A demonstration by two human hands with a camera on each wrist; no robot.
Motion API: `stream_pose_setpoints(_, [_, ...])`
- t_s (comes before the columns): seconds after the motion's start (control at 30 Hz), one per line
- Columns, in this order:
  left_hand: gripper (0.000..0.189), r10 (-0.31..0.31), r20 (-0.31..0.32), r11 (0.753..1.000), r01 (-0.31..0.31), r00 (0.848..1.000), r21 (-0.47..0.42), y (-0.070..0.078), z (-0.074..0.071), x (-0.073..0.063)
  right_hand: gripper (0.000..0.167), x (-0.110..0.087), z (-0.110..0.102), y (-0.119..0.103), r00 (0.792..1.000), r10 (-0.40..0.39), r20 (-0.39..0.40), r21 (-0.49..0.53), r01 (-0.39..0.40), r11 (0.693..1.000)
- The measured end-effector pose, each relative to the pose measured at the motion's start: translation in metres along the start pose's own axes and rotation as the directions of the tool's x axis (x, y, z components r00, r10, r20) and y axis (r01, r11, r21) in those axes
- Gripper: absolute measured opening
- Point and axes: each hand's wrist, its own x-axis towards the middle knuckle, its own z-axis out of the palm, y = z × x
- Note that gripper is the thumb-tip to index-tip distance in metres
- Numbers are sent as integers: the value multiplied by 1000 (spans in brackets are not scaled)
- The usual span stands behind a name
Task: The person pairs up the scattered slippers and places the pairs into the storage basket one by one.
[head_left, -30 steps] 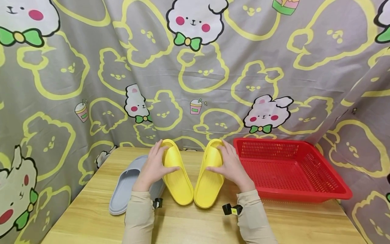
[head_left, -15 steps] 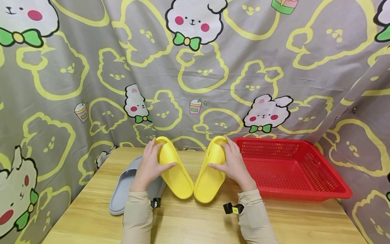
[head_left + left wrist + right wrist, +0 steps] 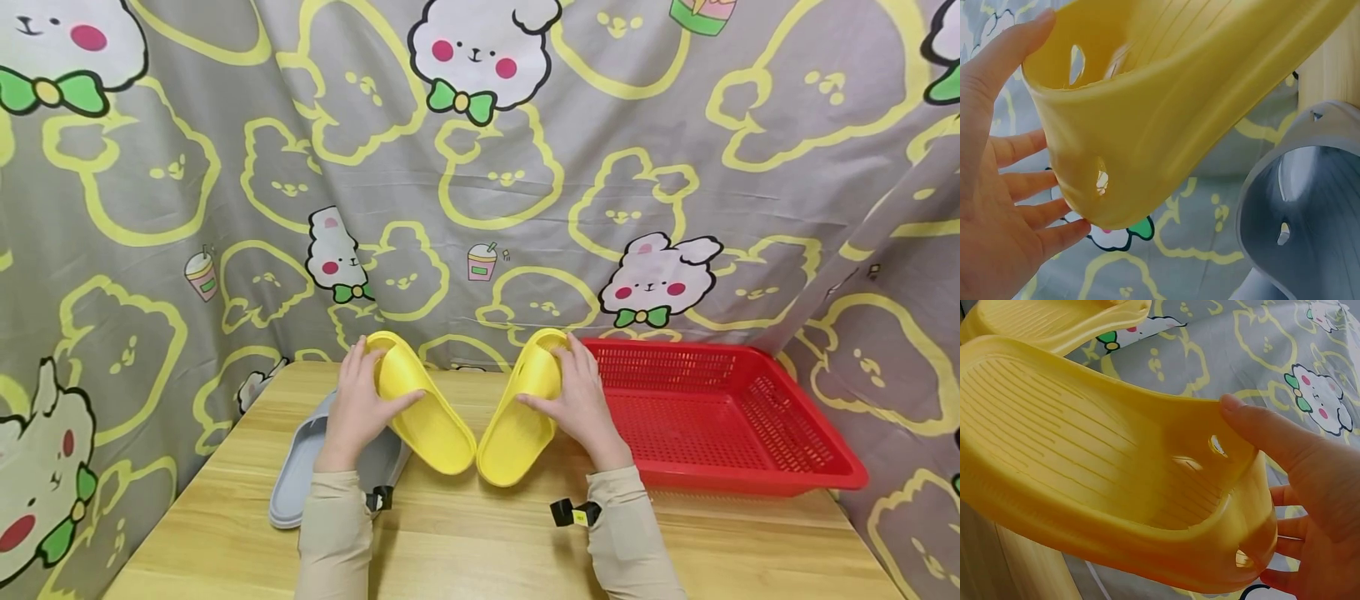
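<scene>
Two yellow slippers stand side by side in the head view, heels towards me and close together, toes spread apart. My left hand (image 3: 356, 408) grips the left yellow slipper (image 3: 435, 429) at its strap. In the left wrist view the thumb lies at the strap's edge and the fingertips touch its outer side. With my right hand (image 3: 585, 408) I hold the right yellow slipper (image 3: 513, 442) the same way, thumb on the strap's edge, as the right wrist view shows. Grey slippers (image 3: 294, 467) lie left of and under my left forearm, partly hidden by it.
A red perforated basket (image 3: 750, 481) stands at the right, close beside my right hand. The wooden table (image 3: 480, 550) ends at a patterned grey curtain (image 3: 517, 192) behind. A small black device (image 3: 573, 512) sits at each wrist.
Both hands have moved apart and slightly away from me with the yellow slippers. The slippers' toes now spread wider, while the heels stay close together. The grey slippers and basket have not moved.
</scene>
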Motion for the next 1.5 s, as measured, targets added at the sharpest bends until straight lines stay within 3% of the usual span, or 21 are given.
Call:
stream_pose_setpoints(0.5, [91, -73, -127, 997, 70, 989, -28, -9, -8, 0, 89, 1, 1, 1, 997, 62, -51, 19, -61, 998])
stream_pose_setpoints(0.7, [90, -135, -150, 990, 128, 979, -57, -8, -11, -2, 89, 1, 3, 2, 992, 64, -105, 37, -61, 997])
stream_pose_setpoints(0.97, [87, -179, -207, 982, 161, 962, -101, -6, -10, -1, 90, 2, 7, 3, 982, 69, -178, 52, -60, 997])
stream_pose_setpoints(1.27, [84, -172, -291, 983, 143, 941, -117, -5, -5, 1, 87, 2, 8, 2, 960, 80, -267, 80, -61, 995])
stream_pose_setpoints(1.5, [86, -185, -319, 980, 153, 929, -125, -3, -6, 0, 86, 2, 6, 0, 943, 156, -295, 126, -124, 984])
